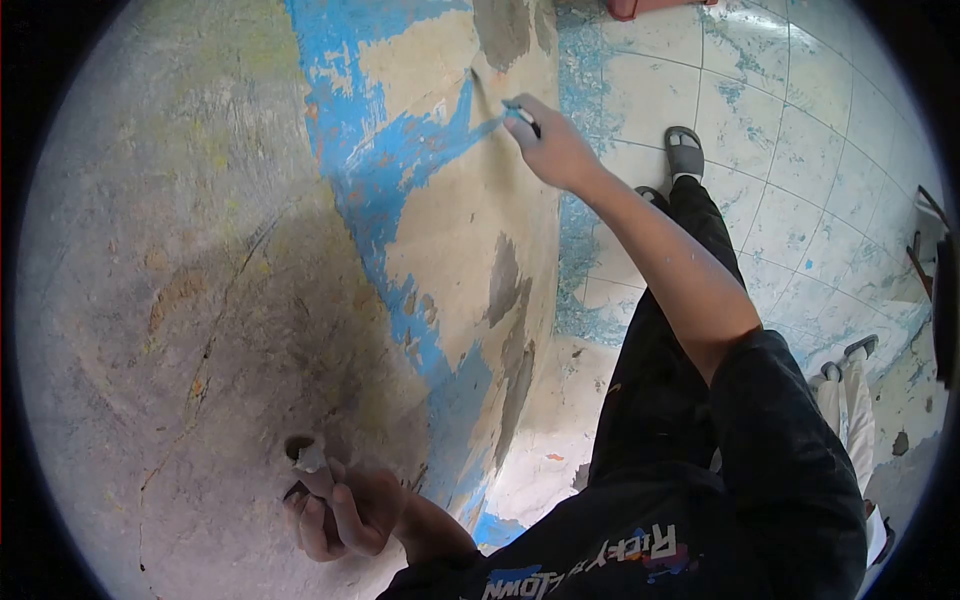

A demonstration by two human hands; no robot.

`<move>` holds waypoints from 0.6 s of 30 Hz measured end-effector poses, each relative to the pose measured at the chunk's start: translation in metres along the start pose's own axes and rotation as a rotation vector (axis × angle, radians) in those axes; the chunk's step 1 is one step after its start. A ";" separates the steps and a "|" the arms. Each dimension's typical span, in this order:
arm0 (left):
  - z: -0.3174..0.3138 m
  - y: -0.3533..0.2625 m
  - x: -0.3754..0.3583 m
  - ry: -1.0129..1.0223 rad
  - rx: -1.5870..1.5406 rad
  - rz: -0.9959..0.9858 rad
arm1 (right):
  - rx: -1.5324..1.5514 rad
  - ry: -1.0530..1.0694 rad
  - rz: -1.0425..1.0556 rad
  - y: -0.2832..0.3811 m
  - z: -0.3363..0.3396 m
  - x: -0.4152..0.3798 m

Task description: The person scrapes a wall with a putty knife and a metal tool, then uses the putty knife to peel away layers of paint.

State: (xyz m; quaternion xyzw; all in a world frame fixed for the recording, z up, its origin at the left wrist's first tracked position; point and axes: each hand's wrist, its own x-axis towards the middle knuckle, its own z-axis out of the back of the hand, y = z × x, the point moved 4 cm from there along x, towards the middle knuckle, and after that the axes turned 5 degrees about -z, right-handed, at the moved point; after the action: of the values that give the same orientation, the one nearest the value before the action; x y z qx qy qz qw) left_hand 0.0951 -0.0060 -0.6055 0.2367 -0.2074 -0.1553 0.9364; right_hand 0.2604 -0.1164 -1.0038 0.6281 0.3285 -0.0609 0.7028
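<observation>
My right hand (552, 150) is raised at the upper middle, fingers closed around a small hand tool with a blue end (513, 108). The tool's end is right by the wall (440, 215), where blue paint is broken by bare cream patches. Low on the left, my left hand (345, 515) has its fingers curled around a short greyish tube-like piece (316, 470). A ragged pale edge and a dark opening show at its upper end; I cannot tell exactly what it is.
The wall's left part is rough, grey and yellowish, with a long crack (220, 330). On the right lies a paint-stained tiled floor (740, 130), where my sandalled foot (684, 155) stands. A reddish object (640, 8) sits at the top edge. Another person's pale-trousered leg (858, 420) appears at the right.
</observation>
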 end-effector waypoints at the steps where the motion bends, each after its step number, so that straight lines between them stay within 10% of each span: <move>1: -0.001 0.000 0.000 -0.009 0.017 -0.006 | 0.005 0.017 0.039 0.000 -0.001 -0.014; 18: 0.003 0.004 -0.004 0.036 -0.003 -0.029 | -0.018 0.068 -0.052 -0.008 -0.020 -0.044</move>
State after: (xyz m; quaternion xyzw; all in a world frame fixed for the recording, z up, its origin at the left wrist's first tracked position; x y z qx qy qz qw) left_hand 0.0914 -0.0023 -0.6019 0.2411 -0.1867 -0.1649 0.9380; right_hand 0.2148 -0.1144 -0.9872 0.6148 0.3687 -0.0548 0.6951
